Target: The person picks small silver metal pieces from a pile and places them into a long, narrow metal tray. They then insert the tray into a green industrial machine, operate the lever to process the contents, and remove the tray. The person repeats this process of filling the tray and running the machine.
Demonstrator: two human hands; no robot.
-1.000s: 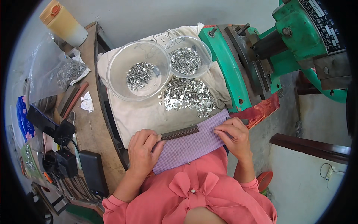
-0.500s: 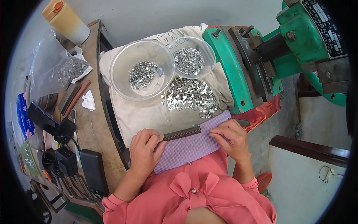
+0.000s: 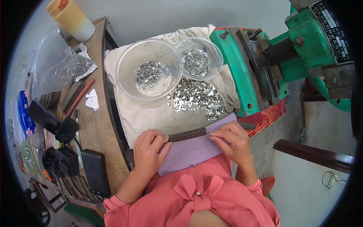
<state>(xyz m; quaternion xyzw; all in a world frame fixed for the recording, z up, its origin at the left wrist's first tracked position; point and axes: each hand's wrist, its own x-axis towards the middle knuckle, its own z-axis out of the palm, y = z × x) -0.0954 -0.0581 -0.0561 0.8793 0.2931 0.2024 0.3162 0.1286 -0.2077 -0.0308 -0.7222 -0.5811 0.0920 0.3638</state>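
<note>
My left hand grips the left end of a dark slotted strip, thumb and fingers closed on it. A row of small notches or pieces runs along the strip, which lies over a purple woven cloth at my lap. At the strip's right end is my right hand, thumb and forefinger pinched together; anything between them is too small to make out. Beyond the strip, a pile of small shiny metal pieces is spread on a pale cloth.
Behind the pile stand a large clear tub and a smaller one, both holding metal bits. A green press rises at the right, with a dark bar near my right hand. Leftward, a wooden bench carries a black power bank.
My right hand has shifted slightly left, closer to the strip's end. The whole view has slid a little to the right. My left hand keeps its grip.
</note>
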